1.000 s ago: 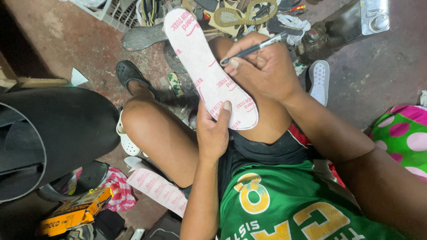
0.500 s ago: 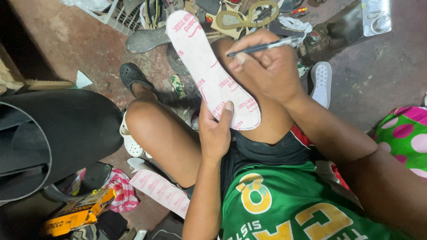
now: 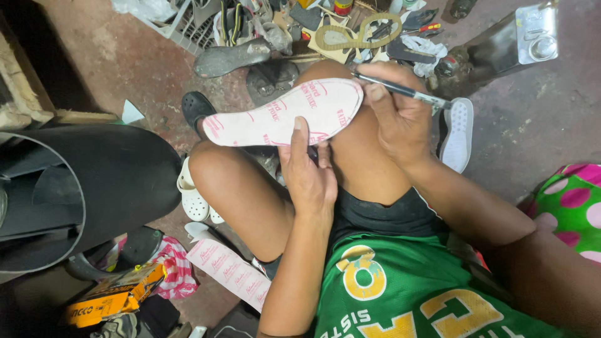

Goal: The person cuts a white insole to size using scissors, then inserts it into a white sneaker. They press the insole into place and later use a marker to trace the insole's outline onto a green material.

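A white insole-shaped board [image 3: 285, 116] with pink print lies across my raised knees, now nearly level, its toe pointing left. My left hand [image 3: 307, 169] grips its lower edge, thumb pressed on top. My right hand [image 3: 397, 116] holds a pen [image 3: 400, 92] with the tip at the rounded heel end of the board, on the right. I sit on the floor in black shorts and a green jersey.
A big roll of black sheet [image 3: 81, 181] lies at left. A second printed insole board [image 3: 228, 272] sits on the floor by my thigh, near a yellow box [image 3: 113, 300]. Soles, a wire basket and scraps crowd the top. A white sole [image 3: 458, 134] lies at right.
The insole board has been turned from a steep diagonal to nearly level. My right hand with the pen has shifted to the board's right end.
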